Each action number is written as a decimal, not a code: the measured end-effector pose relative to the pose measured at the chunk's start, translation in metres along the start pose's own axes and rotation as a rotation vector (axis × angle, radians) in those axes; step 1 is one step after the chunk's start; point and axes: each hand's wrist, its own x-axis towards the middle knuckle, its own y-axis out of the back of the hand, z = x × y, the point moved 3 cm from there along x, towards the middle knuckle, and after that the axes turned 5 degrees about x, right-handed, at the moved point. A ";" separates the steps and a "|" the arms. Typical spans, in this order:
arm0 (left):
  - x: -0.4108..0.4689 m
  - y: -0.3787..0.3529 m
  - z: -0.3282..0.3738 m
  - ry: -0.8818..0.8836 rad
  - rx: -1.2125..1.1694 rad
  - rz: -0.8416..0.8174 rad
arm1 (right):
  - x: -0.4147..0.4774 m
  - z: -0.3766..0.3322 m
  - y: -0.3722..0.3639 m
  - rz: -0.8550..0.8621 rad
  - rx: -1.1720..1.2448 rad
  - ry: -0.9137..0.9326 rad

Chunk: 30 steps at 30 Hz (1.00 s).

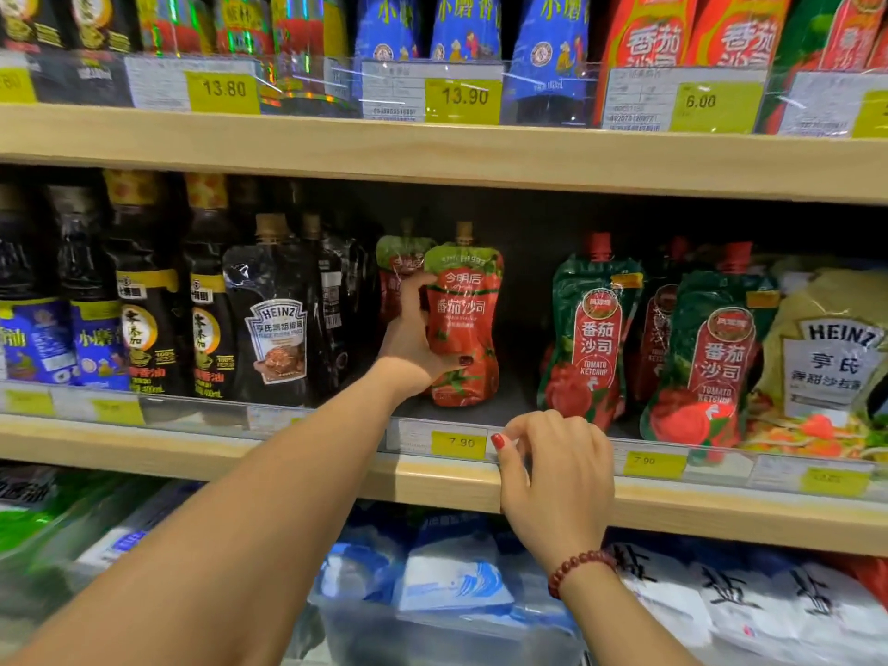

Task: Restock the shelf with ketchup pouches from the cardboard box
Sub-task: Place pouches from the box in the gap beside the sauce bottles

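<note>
I see my left hand (411, 338) reaching into the middle shelf (288, 454), fingers and thumb wrapped round the left edge of a red ketchup pouch (463, 324). The pouch stands upright on the shelf floor, cap at 12 o'clock and label facing me. A second red pouch (399, 262) stands just behind it at about 10 o'clock, partly hidden by my fingers.

At 9 o'clock from the held pouch stands a black Heinz pepper sauce pouch (276, 319). At 3 o'clock, across a bare gap, stand green tomato ketchup pouches (591, 329), and beyond them a Heinz salad dressing pouch (831, 358).

My right hand (557, 473) sits at 5 o'clock from the held pouch, on the shelf's front lip. Its fingers curl over the price rail, and the thumb lies beside the yellow 7.90 price tag (459, 444). I cannot tell whether it pinches the rail or only rests there. A red bead bracelet (576, 567) circles that wrist.
</note>
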 end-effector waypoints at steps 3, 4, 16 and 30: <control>0.003 -0.001 -0.005 0.035 0.051 0.053 | 0.000 0.001 -0.001 0.007 -0.006 0.000; 0.004 -0.001 -0.006 0.047 0.064 0.062 | 0.000 0.001 -0.001 0.009 -0.007 0.001; 0.007 -0.002 -0.009 0.163 0.203 -0.041 | -0.002 0.000 -0.001 0.042 0.006 0.011; 0.019 -0.011 -0.013 0.111 0.186 -0.062 | -0.003 0.002 -0.005 0.095 0.006 0.033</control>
